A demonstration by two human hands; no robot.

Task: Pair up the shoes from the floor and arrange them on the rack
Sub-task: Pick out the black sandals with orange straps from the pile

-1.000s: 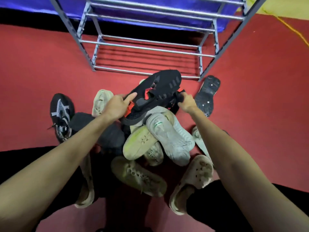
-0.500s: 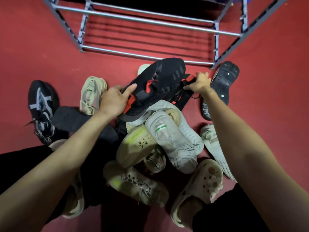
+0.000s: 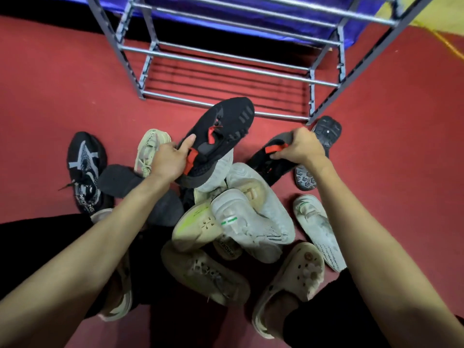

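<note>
Two black-and-red sneakers (image 3: 221, 131), one metal rack (image 3: 226, 66), two hands (image 3: 168, 163), roughly ten other shoes.

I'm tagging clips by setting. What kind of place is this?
Probably an indoor room at home or a recording space: a red carpeted floor, a bare metal shoe rack and a pile of loose shoes in front of it.

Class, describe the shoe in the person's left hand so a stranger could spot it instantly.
Start at the metal rack on the red floor. Just before its lowest bar, above the pile of pale shoes, the left hand lifts a black sneaker. Red straps distinguish it.
</note>
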